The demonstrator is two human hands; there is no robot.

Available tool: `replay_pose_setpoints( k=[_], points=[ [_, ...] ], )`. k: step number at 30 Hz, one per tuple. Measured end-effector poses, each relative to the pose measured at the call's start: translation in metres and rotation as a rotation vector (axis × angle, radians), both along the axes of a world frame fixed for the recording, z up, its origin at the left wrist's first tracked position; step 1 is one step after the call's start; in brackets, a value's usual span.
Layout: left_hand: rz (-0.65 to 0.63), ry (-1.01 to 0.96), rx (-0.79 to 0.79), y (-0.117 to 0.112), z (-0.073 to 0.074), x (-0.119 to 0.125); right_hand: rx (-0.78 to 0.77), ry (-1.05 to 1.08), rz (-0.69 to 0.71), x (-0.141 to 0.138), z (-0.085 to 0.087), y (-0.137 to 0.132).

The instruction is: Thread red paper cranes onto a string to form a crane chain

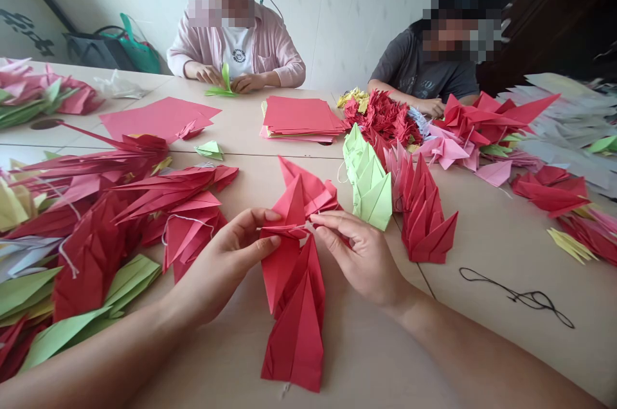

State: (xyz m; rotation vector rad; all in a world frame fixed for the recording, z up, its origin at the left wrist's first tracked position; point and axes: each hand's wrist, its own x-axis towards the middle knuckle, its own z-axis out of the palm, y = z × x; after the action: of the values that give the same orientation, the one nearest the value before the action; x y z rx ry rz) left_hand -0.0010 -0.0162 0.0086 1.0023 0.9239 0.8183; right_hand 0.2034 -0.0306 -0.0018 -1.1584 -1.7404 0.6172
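A bundle of folded red paper pieces [295,325] is between my hands, in the lower middle of the view. My left hand [236,254] pinches the bundle at its narrow waist, thumb and fingers closed on the red paper. At the same waist, my right hand [362,251] has its thumb and forefinger together on a thin white string [309,227]. Red points fan out above the waist, and a longer folded part hangs below it. Part of the bundle is hidden behind my fingers.
Folded red paper [91,254] and green paper [130,283] pile up on the left. Red sheets [303,116] are stacked at centre back. Light green folded paper [369,184] and red folded paper [427,222] stand at right, near a black cord [525,298]. Two people sit across the table.
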Motion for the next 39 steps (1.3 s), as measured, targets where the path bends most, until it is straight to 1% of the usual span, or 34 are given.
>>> replay_pose_setpoints(
  k=[2,4,7,10,13,17,19,21,24,26,28,32,37,39],
  points=[
    [0.017,-0.001,0.016,-0.0002,-0.0014,-0.0002,0.084,-0.036,-0.002,0.0,-0.0005,0.0],
    [0.034,0.007,0.031,-0.0004,-0.0019,0.0001,0.088,-0.066,0.022,-0.0005,-0.0009,0.0005],
    [0.05,0.023,0.04,0.0001,-0.0014,0.0016,0.001,-0.072,0.064,-0.0014,-0.0017,0.0021],
    [0.041,0.031,0.031,0.001,-0.0002,0.0026,-0.086,-0.071,0.067,-0.0018,-0.0018,0.0028],
    [0.03,0.051,0.055,0.001,0.0007,0.0024,-0.163,-0.056,0.051,-0.0014,-0.0006,0.0014],
    [-0.008,0.099,0.173,-0.0018,0.0007,0.0013,-0.246,0.09,0.003,-0.0009,0.0016,-0.0009],
    [-0.038,0.136,0.264,-0.0036,0.0003,0.0006,-0.305,0.176,0.035,-0.0016,0.0026,-0.0009],
    [-0.071,0.174,0.322,-0.0048,-0.0001,-0.0002,-0.371,0.255,0.104,-0.003,0.0035,-0.0005],
    [-0.109,0.191,0.321,-0.005,-0.0012,-0.0014,-0.446,0.355,0.198,-0.0058,0.0046,-0.0004],
    [-0.116,0.181,0.307,-0.0047,-0.0019,-0.0015,-0.478,0.376,0.206,-0.007,0.0048,-0.001],
    [-0.108,0.165,0.291,-0.0047,-0.0021,-0.0008,-0.48,0.353,0.182,-0.0074,0.0046,-0.0017],
    [-0.04,0.091,0.236,-0.0056,0.0007,0.003,-0.407,0.302,0.124,-0.0067,0.0039,-0.0025],
    [0.023,-0.043,0.187,-0.0045,0.0027,0.0047,-0.37,0.33,0.083,-0.0066,0.0031,-0.0038],
    [0.047,-0.068,0.143,-0.0033,0.002,0.0042,-0.325,0.314,0.049,-0.0071,0.0023,-0.0051]
  ],
)
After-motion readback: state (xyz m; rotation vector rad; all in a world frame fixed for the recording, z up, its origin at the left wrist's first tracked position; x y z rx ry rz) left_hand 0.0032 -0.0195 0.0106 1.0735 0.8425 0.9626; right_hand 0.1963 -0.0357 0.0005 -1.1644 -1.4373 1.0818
